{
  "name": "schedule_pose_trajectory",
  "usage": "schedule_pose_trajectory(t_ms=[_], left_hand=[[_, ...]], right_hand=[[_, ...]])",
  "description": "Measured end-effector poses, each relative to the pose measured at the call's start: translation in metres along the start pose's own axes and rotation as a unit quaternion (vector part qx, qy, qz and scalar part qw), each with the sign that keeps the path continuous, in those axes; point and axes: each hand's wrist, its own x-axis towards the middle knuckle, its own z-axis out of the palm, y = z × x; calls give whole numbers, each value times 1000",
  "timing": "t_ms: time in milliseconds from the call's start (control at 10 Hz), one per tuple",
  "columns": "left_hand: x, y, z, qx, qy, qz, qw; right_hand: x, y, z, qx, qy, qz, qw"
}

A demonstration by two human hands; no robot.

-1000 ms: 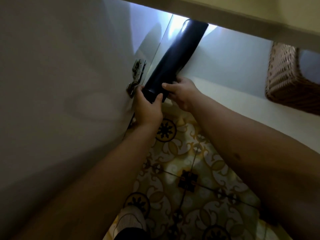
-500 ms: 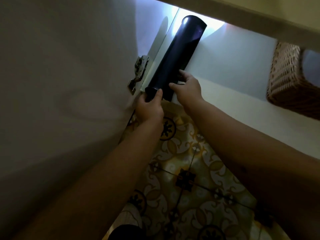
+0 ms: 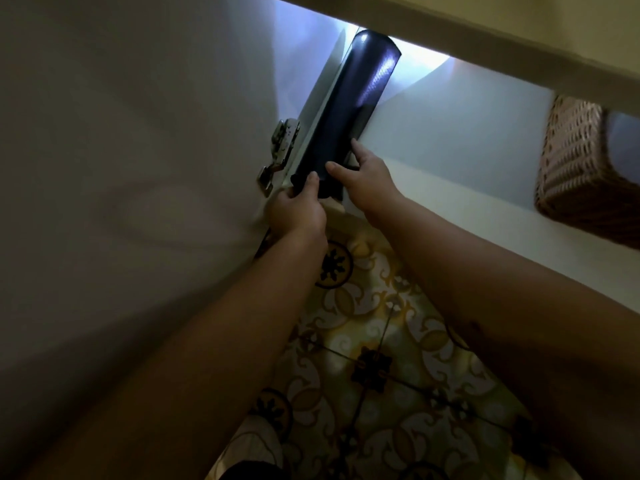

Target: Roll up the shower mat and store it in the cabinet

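The rolled dark blue shower mat (image 3: 349, 109) lies lengthwise on the white cabinet shelf (image 3: 450, 174), tight against the cabinet's left side, its far end lit near the back. My left hand (image 3: 298, 209) grips the near end of the roll at the shelf's front edge. My right hand (image 3: 367, 181) rests on the roll's right side, fingers spread along it. Both forearms reach in from below.
The open white cabinet door (image 3: 121, 168) fills the left, with a metal hinge (image 3: 278, 150) beside the roll. A woven wicker basket (image 3: 581, 168) stands on the shelf at the right. A beam (image 3: 485, 39) runs above. Patterned floor tiles (image 3: 374, 368) lie below.
The roll has slid deeper into the cabinet along the left side; both hands have followed it forward, and my right hand's fingers have flattened against it.
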Motion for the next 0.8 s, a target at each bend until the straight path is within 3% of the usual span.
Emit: schedule_pose_trajectory(t_ms=[400, 600, 700, 800], left_hand=[[8, 17, 15, -10, -21, 13, 1000], [10, 16, 7, -19, -36, 26, 999], [7, 17, 3, 8, -45, 47, 998], [-3, 5, -6, 50, -62, 130, 988]], right_hand=[[30, -13, -12, -130, -39, 12, 991], [14, 1, -18, -161, -23, -3, 987], [0, 0, -24, -174, -29, -10, 984], [-17, 10, -29, -213, -21, -45, 976]])
